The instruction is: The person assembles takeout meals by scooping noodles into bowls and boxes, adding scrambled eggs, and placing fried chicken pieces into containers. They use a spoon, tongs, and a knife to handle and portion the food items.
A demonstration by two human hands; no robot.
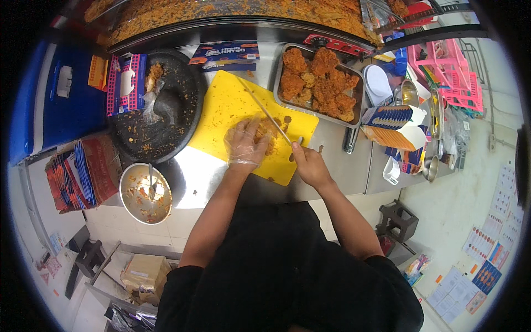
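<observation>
A yellow cutting board (213, 105) lies tilted on the steel counter, with crumbs scattered over it. My left hand (243, 146), in a clear plastic glove, presses down on a piece of fried chicken (267, 131) on the board and partly covers it. In my bare right hand (313, 167) is the handle of a long knife (261, 104). Its blade slants up and left across the board, alongside the chicken. A metal tray (310, 110) of several fried chicken pieces (325, 62) stands just beyond the board, to the right.
Left of the board sits a wide black stone mortar (191, 110) with a pestle (172, 108) in it. A food-stained bowl (123, 193) with a spoon stands at the counter's front edge. Stacked paper food boxes (390, 135) are at right. A crumb-filled glass-edged case (249, 16) runs along the back.
</observation>
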